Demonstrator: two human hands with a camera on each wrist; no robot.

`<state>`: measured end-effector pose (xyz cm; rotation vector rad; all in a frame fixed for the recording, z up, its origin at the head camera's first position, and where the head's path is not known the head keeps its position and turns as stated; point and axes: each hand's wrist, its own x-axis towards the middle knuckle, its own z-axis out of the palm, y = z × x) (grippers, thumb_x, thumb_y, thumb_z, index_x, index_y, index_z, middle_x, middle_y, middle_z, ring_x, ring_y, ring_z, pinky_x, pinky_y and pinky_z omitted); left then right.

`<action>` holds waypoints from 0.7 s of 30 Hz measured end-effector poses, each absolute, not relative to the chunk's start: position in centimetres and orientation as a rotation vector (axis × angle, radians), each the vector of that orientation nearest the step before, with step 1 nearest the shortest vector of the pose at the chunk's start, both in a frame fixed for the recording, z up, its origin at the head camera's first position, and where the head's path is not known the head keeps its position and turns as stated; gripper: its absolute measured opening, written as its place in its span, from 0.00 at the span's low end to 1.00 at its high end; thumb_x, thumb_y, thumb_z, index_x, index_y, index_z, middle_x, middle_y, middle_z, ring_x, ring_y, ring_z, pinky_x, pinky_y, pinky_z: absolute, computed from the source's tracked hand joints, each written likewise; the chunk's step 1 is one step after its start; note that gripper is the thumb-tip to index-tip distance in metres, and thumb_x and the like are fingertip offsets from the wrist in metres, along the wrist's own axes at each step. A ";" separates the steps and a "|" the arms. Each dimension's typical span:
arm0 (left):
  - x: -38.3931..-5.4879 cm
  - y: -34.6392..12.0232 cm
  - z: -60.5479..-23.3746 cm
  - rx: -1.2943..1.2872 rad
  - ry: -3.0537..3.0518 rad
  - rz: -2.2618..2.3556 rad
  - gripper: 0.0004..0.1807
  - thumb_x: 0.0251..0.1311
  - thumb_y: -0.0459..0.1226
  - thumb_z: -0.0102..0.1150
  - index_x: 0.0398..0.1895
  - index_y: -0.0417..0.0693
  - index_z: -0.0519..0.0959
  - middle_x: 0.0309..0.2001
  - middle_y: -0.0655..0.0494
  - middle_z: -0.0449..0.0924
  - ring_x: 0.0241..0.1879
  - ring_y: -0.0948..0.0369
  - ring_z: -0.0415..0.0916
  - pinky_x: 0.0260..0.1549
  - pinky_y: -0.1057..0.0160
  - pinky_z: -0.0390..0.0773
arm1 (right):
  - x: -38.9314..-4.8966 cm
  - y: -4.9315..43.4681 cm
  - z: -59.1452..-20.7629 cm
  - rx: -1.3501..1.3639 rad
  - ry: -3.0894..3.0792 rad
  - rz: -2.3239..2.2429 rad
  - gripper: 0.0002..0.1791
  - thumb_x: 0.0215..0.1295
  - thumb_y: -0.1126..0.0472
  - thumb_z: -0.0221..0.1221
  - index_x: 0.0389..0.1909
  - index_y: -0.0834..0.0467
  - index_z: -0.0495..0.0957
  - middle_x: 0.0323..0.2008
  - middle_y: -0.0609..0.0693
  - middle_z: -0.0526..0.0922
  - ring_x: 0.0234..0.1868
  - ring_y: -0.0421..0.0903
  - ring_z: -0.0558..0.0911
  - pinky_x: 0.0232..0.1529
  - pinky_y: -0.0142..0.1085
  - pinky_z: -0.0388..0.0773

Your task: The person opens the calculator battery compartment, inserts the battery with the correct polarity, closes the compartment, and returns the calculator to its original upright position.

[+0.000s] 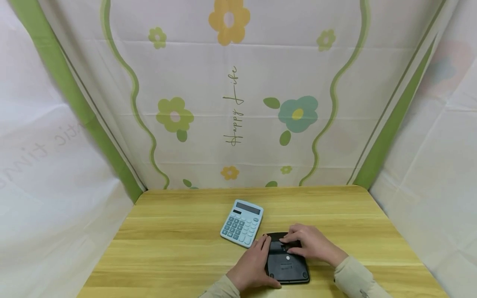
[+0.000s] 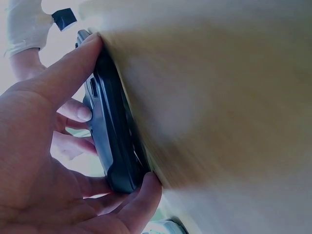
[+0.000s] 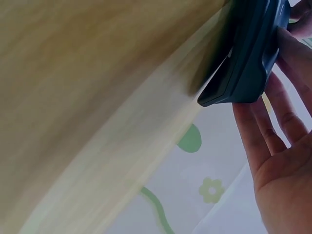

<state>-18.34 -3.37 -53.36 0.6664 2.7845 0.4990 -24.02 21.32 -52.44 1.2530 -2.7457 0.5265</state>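
Note:
A black calculator-like device point(image 1: 287, 267) lies face down on the wooden table, its back with round feet and a small label turned up. My left hand point(image 1: 251, 263) grips its left side, thumb at the near corner and fingers along the far left edge. On the upper part of the back, the thumb and forefinger of my right hand point(image 1: 307, 243) close in at a small dark recess; what lies between the fingertips is hidden. The right wrist view shows other fingers point(image 3: 251, 131) against the device's thick end. A light blue calculator point(image 1: 242, 223) lies face up beyond my left hand.
The wooden tabletop point(image 1: 167, 236) runs back to a white curtain point(image 1: 201, 136) printed with flowers and lettering. More white cloth hangs at the left point(image 1: 56, 174) and right point(image 1: 432, 174) sides.

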 end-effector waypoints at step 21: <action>-18.3 -3.3 -53.3 0.658 2.797 0.498 0.70 0.40 0.70 0.77 0.83 0.49 0.55 0.80 0.50 0.59 0.74 0.50 0.65 0.68 0.53 0.75 | -24.7 21.5 -52.5 0.726 -3.043 0.923 0.27 0.68 0.42 0.66 0.58 0.59 0.85 0.49 0.51 0.87 0.45 0.48 0.84 0.45 0.47 0.84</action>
